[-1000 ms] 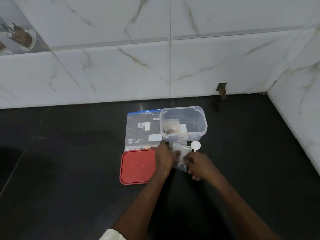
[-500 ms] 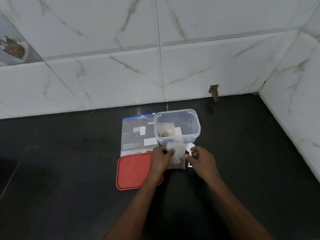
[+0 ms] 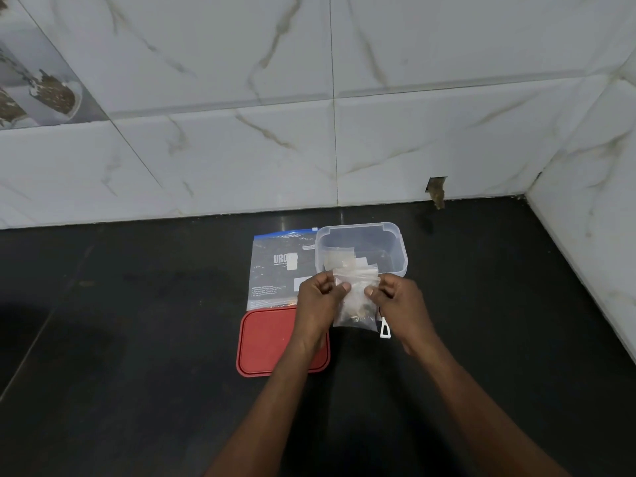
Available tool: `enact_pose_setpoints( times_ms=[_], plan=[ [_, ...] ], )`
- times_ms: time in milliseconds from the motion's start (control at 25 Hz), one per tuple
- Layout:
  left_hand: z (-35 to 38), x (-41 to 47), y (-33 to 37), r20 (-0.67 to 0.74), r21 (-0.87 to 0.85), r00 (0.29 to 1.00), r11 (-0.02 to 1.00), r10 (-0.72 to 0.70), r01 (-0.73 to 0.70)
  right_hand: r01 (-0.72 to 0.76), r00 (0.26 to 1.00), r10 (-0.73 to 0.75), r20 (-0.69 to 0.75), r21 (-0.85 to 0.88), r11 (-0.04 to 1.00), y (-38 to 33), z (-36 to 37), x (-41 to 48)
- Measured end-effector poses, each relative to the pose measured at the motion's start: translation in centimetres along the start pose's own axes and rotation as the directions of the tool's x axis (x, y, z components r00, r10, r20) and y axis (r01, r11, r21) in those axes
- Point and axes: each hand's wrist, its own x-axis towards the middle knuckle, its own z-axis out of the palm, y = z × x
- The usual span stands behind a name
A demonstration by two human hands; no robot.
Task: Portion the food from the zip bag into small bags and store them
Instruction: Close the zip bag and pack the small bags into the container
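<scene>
A small clear bag [image 3: 356, 301] with brown food at its bottom hangs upright between my hands, just in front of the clear plastic container [image 3: 395, 242]. My left hand [image 3: 318, 297] pinches the bag's top left corner and my right hand [image 3: 395, 297] pinches the top right. Inside the container lies at least one more small bag [image 3: 339, 261]. The large zip bag [image 3: 275, 266] with a blue seal strip lies flat on the counter left of the container.
A red lid [image 3: 265, 342] lies on the black counter under my left wrist. A white scoop handle [image 3: 384, 330] sticks out below my right hand. White marble tiled walls close off the back and the right side.
Both hands have lifted the small bag off the counter and now hold it upright by its top corners, nearer the container. The scoop's head is now hidden behind my right hand.
</scene>
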Motion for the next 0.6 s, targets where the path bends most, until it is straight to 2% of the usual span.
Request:
enact_pose_setpoints(
  times_ms=[120,200,240,360,440,600],
  plan=[
    [-0.4,0.1,0.1,-0.086,-0.055,0.996,0.998,-0.016,0.011,0.098,0.977,-0.143,-0.158,-0.258,0.961,-2.1,-0.5,3.0],
    [-1.1,-0.1,-0.2,-0.109,-0.083,0.994,0.996,-0.030,0.020,0.089,0.947,-0.201,-0.252,-0.395,0.914,-4.4,-1.3,6.3],
    [-1.5,-0.4,-0.5,-0.116,-0.086,0.992,0.996,-0.041,0.031,0.042,0.952,-0.183,-0.245,-0.490,0.871,-5.4,-1.5,8.2],
    [-2.2,-1.5,-1.7,-0.129,-0.104,0.988,0.992,-0.089,0.076,-0.114,0.989,0.004,-0.148,-0.744,0.659,-5.5,-0.5,12.2],
    [-2.2,-2.1,-2.6,-0.131,-0.095,0.985,0.990,-0.115,0.103,-0.100,0.995,0.059,-0.081,-0.819,0.565,-4.1,0.7,12.9],
    [-2.4,-2.9,-3.6,-0.111,-0.056,0.984,0.989,-0.142,0.136,-0.021,0.999,0.042,-0.003,-0.896,0.443,-2.8,1.5,13.1]
  ],
)
